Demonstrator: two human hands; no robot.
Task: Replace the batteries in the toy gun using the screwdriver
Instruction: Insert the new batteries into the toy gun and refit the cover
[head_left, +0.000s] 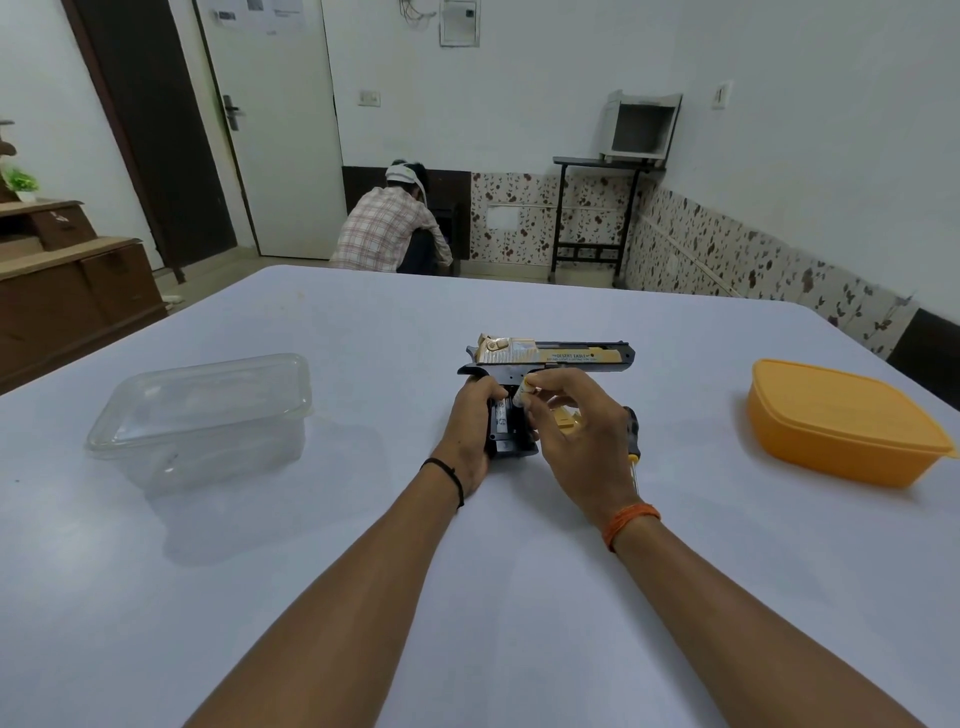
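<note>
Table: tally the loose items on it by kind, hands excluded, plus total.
Toy gun: 1, grip held by the left hand
Batteries: 2, one pinched in the right hand at, one seated in the grip
Screwdriver: 1, partly hidden behind the right hand
Lidded containers: 2, clear and orange
Gold piece under the right hand: 1, cannot tell what it is
Total: 7

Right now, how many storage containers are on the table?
2. A clear plastic container stands on the left side of the table; an orange container with its lid on sits on the right. None appears hidden.
</note>
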